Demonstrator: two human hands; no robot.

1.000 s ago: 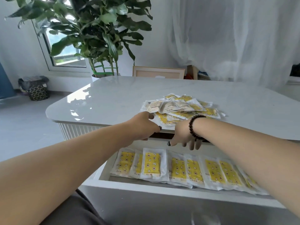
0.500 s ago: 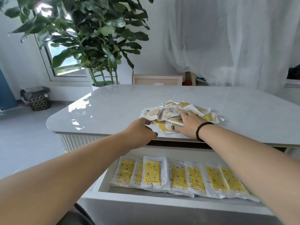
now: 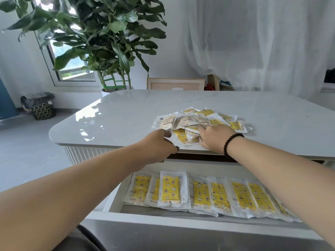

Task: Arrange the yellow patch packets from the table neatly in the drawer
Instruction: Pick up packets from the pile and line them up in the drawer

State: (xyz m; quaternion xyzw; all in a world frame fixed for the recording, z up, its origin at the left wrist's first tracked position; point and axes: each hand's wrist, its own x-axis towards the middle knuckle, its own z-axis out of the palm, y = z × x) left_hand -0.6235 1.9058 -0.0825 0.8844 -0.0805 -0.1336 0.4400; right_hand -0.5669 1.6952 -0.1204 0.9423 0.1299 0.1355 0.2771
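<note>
- Packets (image 3: 201, 122): loose overlapping pile on the table (image 3: 126, 113) near its front edge, at 12 o'clock from the drawer; some yellow face up, some pale backs up.
- Packets in drawer (image 3: 197, 193): one row, laid side by side with edges overlapping, yellow faces up, long sides running 12 to 6 o'clock; right end of row hidden under the right forearm.
- Drawer (image 3: 163, 223): white, pulled open below the table's front edge, front panel nearest the camera.
- Left hand (image 3: 159, 144): at the table's front edge, at 9 o'clock of the pile; fingers curled, tips touching the white margin of the nearest packet; whether pinching it cannot be told.
- Right hand (image 3: 215, 137): palm down on the 6 o'clock side of the pile, fingers spread and lightly bent over several packets, thumb at the pile's near edge; no packet seen lifted.
- Bracelet (image 3: 231, 144): dark beads, around the right wrist.
- Ring (image 3: 177, 148): dark, on a left finger.
- Plant (image 3: 101, 38): large green leaves, at 11 o'clock beyond the table's far corner.
- Curtain (image 3: 253, 42): sheer white, at 1 o'clock behind the table.
- Bin (image 3: 40, 106): dark patterned, on the floor at 10 o'clock, well apart from the table.
- Frame (image 3: 175, 84): pale wood, upright just past the table's far edge.
</note>
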